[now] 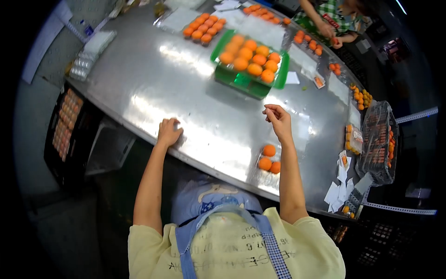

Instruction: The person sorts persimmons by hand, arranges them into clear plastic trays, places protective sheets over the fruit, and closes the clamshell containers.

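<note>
My left hand [170, 133] rests on the metal table [153, 79] near its front edge. Its fingers are slightly bent and apart, with nothing seen in them. Above the tabletop, my right hand [279, 122] is raised with loosely curled fingers, and no object shows between them. Just beyond it stands a green scale [239, 83] with a lit display. On its pan sits a clear tray of oranges [251, 56], partly blurred. Closer to me, left of my right forearm, a clear plastic tray holds three oranges [265, 163].
Filled orange trays [204, 28] lie toward the back. Stacked clear trays [93, 55] stand at the left corner, above a black crate [65, 123]. At right are paper slips [341, 188] and a plastic-lined basket [377, 139]. Another person [325, 28] handles fruit across the table.
</note>
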`<action>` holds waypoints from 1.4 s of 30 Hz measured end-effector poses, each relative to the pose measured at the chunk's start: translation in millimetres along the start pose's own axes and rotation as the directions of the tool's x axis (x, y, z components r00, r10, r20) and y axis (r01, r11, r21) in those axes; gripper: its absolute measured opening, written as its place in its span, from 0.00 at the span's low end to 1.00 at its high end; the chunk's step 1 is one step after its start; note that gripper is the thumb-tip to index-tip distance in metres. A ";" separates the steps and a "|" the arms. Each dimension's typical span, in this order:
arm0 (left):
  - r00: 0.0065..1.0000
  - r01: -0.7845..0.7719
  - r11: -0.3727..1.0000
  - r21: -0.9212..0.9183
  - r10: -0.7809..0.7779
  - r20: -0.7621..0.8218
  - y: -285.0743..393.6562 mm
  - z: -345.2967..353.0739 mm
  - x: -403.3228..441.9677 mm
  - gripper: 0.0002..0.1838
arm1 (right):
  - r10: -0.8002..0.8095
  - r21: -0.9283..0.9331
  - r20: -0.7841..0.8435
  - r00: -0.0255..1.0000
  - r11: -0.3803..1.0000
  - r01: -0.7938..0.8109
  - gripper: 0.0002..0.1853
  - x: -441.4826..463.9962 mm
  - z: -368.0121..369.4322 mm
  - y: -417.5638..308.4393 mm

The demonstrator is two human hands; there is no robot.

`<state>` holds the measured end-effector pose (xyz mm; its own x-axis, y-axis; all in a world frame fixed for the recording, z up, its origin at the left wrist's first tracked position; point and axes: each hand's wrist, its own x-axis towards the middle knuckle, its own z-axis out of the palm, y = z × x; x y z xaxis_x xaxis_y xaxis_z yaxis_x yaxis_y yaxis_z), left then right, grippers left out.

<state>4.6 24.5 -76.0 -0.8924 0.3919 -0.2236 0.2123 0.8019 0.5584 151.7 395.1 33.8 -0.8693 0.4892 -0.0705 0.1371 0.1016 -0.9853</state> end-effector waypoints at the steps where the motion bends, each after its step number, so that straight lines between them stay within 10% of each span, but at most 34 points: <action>1: 0.998 0.032 0.999 -0.001 -0.032 0.056 1.8 -4.8 6.6 0.18 | -0.045 0.009 0.000 0.999 0.999 0.045 0.13 13.8 -10.7 -4.0; 8: 0.967 0.253 0.668 -0.699 -0.152 0.205 15.8 -13.0 71.9 0.14 | -0.109 -0.027 -0.398 0.911 0.994 0.107 0.22 184.1 -73.7 -13.1; 11: 0.973 0.231 0.635 -0.737 -0.137 0.187 45.2 -34.9 98.9 0.15 | -0.143 -0.329 -0.502 0.853 0.943 -0.036 0.32 262.9 -87.0 0.8; 18: 0.986 0.166 0.612 -0.773 -0.081 0.147 79.2 -56.8 180.7 0.18 | 0.328 0.275 -0.413 0.850 0.934 -0.228 0.50 332.9 -67.1 -16.0; 23: 0.995 0.086 0.536 -0.840 -0.008 0.097 113.7 -59.8 232.0 0.21 | 0.136 0.254 -0.264 0.955 0.965 -0.067 0.55 295.8 -51.4 -66.9; 28: 0.989 0.068 0.420 -0.905 0.089 0.115 163.6 -73.7 250.8 0.24 | 0.029 -0.157 0.030 0.999 0.987 -0.024 0.28 232.0 -52.1 -56.4; 31: 0.988 -0.052 0.522 -0.852 0.151 0.032 190.6 -77.1 257.1 0.26 | -0.416 -0.791 -0.025 0.909 0.564 0.236 0.29 197.9 -34.6 -39.2; 35: 0.964 -0.190 0.800 -0.569 0.261 0.046 204.5 -68.3 263.7 0.30 | -0.018 -0.432 -0.331 0.943 0.892 -0.134 0.42 176.8 -17.7 -33.1; 42: 0.896 -0.002 0.845 -0.535 0.239 0.374 218.8 -82.6 283.7 0.30 | 0.350 -0.077 -0.207 0.913 0.925 -0.372 0.38 183.0 -22.7 -33.6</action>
<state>-235.0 273.9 48.7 -0.6001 0.7113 -0.3659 -0.0321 0.4356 0.8996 -1.2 500.9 57.5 -0.6475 0.6621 -0.3773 0.4867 -0.0217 -0.8733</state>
